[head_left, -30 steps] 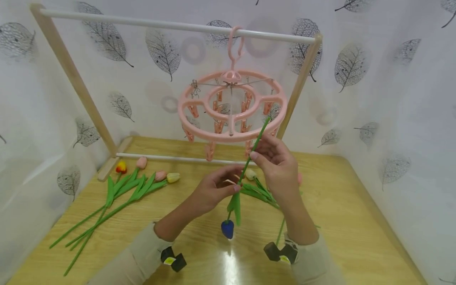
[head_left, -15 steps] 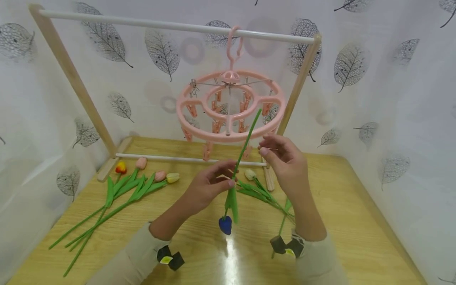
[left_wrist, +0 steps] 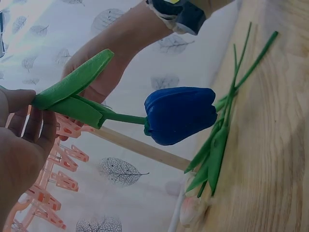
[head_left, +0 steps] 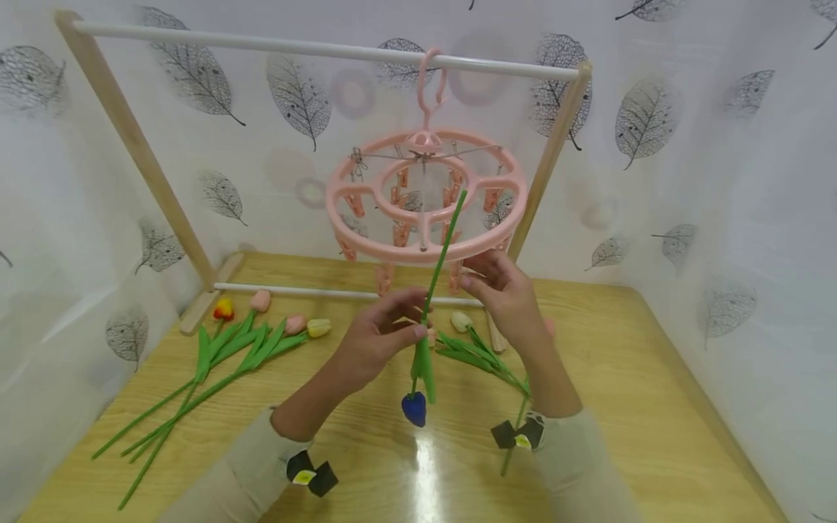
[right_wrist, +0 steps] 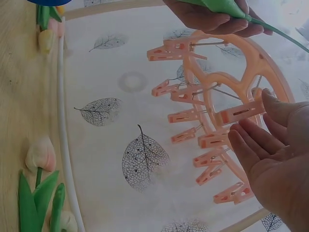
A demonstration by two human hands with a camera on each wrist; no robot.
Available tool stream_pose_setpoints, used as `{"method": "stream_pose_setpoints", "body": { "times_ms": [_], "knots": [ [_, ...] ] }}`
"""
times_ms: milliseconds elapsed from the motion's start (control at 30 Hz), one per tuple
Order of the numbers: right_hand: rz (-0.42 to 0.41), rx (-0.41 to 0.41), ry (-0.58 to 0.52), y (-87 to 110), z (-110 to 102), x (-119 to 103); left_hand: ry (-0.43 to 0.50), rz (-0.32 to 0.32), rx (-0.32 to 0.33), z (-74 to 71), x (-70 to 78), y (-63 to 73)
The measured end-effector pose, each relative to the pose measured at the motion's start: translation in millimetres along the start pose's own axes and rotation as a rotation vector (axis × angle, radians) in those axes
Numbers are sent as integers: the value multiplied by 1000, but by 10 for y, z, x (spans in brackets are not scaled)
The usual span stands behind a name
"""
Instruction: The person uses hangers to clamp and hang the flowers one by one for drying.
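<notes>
A blue artificial tulip [head_left: 414, 408] hangs head down, pinched at its leaves and stem by my left hand [head_left: 382, 334]. Its bare green stem slants up in front of the pink clip hanger [head_left: 425, 254] in the head view. The bloom fills the middle of the left wrist view. My right hand [head_left: 506, 294] is at the hanger's front right rim, beside a pink clothespin [right_wrist: 241, 112]. In the right wrist view its thumb overlaps the clothespin's end, while the fairly straight fingers lie just below.
The hanger hooks over a white rod [head_left: 314, 49] on a wooden frame [head_left: 137, 145]. Several tulips [head_left: 248, 345] lie at the table's left, and more [head_left: 474, 352] lie behind and under my right arm. Leaf-print curtains surround the wooden table [head_left: 366, 465].
My right hand let go of the tulip's stem, drew right, then came back left to the clothespin at the rim. My left hand moved slightly left with the tulip, whose stem now stands steeper.
</notes>
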State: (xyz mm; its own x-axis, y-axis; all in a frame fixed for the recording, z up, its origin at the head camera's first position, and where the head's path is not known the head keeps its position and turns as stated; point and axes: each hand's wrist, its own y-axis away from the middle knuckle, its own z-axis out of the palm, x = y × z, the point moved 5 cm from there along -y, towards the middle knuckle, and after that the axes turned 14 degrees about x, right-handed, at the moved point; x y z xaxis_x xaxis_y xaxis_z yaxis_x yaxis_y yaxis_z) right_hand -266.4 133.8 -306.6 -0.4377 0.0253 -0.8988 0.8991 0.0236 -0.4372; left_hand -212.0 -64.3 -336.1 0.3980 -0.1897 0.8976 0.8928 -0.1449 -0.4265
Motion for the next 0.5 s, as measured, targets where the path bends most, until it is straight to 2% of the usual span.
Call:
{"method": "stream_pose_setpoints", "body": {
  "times_ms": [300,500],
  "knots": [
    [-14,66,0,18,38,-23,5,15,0,11,21,-1],
    [-30,108,-56,99,41,-92,-15,37,39,0,48,8]
  ]
}}
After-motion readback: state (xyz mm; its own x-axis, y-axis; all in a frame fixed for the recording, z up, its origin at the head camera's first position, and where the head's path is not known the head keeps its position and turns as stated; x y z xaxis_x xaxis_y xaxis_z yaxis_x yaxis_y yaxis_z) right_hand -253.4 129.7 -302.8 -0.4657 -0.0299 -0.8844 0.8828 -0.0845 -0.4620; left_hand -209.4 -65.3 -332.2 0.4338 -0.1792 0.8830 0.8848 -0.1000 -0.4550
